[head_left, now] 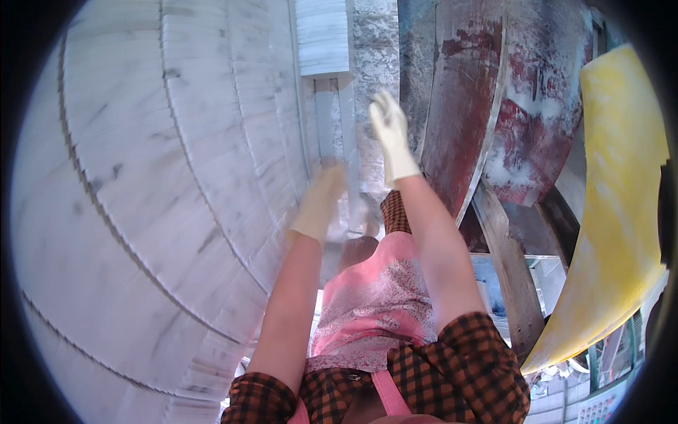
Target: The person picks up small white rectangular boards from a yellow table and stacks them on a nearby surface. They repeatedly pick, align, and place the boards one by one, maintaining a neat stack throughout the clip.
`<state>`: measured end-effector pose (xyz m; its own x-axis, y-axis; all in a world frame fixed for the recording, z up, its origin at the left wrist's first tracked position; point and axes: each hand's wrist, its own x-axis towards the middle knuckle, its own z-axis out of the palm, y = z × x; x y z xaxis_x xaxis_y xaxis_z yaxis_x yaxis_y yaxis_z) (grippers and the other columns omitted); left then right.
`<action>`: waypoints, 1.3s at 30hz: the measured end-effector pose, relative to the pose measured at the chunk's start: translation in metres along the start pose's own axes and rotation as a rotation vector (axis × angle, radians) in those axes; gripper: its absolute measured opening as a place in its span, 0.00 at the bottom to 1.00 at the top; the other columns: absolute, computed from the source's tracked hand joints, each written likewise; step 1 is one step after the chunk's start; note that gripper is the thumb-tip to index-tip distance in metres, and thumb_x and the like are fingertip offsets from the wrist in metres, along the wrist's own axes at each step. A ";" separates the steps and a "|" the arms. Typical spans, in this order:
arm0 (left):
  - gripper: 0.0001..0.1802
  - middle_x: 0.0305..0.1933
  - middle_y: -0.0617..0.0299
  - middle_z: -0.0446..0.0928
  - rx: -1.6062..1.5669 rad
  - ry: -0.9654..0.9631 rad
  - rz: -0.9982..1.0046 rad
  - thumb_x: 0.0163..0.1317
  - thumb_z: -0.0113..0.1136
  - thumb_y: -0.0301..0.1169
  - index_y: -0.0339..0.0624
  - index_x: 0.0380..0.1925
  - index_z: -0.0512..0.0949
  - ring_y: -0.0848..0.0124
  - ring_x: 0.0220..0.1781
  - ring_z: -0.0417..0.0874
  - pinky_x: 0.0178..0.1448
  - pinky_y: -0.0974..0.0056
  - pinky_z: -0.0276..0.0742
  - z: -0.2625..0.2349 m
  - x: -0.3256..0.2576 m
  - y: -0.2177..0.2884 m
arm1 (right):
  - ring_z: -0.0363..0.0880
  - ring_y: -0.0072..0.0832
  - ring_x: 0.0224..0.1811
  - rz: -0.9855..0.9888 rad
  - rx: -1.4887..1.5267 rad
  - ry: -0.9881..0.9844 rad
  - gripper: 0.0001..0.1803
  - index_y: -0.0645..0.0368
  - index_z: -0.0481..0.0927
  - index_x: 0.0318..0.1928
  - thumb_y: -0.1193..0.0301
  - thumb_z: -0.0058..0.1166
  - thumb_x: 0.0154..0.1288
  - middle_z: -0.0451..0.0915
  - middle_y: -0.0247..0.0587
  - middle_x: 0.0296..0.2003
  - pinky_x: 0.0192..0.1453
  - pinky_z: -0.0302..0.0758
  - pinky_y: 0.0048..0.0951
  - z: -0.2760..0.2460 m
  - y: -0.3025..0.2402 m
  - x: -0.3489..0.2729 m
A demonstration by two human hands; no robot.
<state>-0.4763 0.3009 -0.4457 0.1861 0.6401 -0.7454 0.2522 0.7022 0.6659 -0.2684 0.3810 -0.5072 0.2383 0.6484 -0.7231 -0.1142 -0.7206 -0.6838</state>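
My left hand [323, 200], in a pale cream glove, is smeared by motion beside the tall wall of stacked white slabs [127, 177]. Its fingers are too blurred to read, and no held thing shows. Farther out and to the right, my right hand [390, 134] wears a matching glove. Its fingers stretch forward with nothing visible in them. Ahead of my left hand, a shorter stack of thin white pieces [323, 39] ends above a narrow grey ledge [328, 116]. Under my right hand lies a worn, paint-streaked board [374, 56].
Worn dark red panels [466, 92] with white smears stand at the right. Next to them are a weathered wooden plank [505, 261] and a large curved yellow sheet [614, 198]. The slab wall fills the whole left side.
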 end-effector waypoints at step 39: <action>0.26 0.56 0.62 0.81 -0.169 -0.038 -0.169 0.74 0.59 0.47 0.39 0.61 0.78 0.72 0.59 0.78 0.64 0.62 0.71 -0.008 -0.242 -0.027 | 0.86 0.32 0.54 -0.302 0.021 0.256 0.16 0.63 0.84 0.55 0.66 0.58 0.74 0.88 0.44 0.50 0.62 0.77 0.31 -0.068 0.145 -0.272</action>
<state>-0.5356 0.1296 -0.2836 0.1911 0.4993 -0.8451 0.1207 0.8425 0.5250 -0.2843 0.0832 -0.4029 0.4967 0.7465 -0.4428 -0.0214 -0.4994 -0.8661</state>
